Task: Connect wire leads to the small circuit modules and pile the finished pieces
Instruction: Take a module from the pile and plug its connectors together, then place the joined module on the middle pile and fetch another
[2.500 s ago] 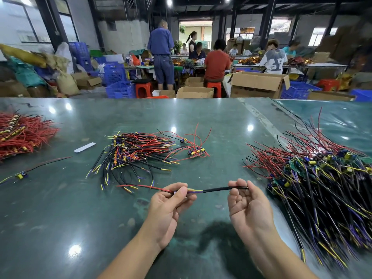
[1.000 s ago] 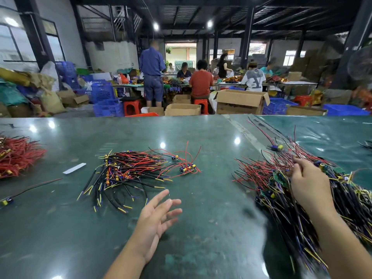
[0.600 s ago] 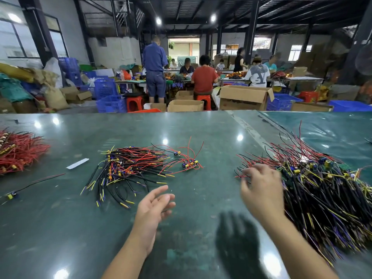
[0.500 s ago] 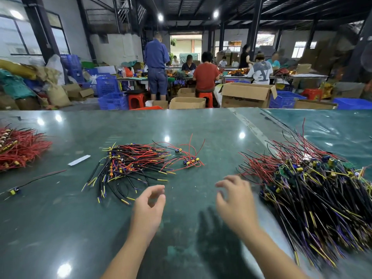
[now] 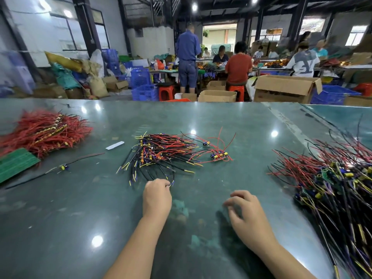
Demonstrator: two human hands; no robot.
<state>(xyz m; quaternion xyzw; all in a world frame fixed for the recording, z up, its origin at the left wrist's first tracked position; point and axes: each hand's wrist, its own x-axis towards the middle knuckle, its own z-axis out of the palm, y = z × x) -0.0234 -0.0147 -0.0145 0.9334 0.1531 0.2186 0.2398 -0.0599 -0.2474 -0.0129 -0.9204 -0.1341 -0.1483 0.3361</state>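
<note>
Head view: left hand [image 5: 157,195] curls at the near edge of the middle wire pile [image 5: 159,153] on the bench [image 5: 60,218], fingertips on a black lead [image 5: 172,178], probably picking the next wire; grip not clear. Right hand [image 5: 246,215] hovers loosely curled, empty. Big module-and-wire pile [image 5: 338,184] sits at right within reach. Half a second ago both hands hung short of the pile; the left has since reached forward.

Left hand [image 5: 157,196] moved forward to middle wire pile [image 5: 161,153], right hand [image 5: 244,212] drawn back empty
</note>
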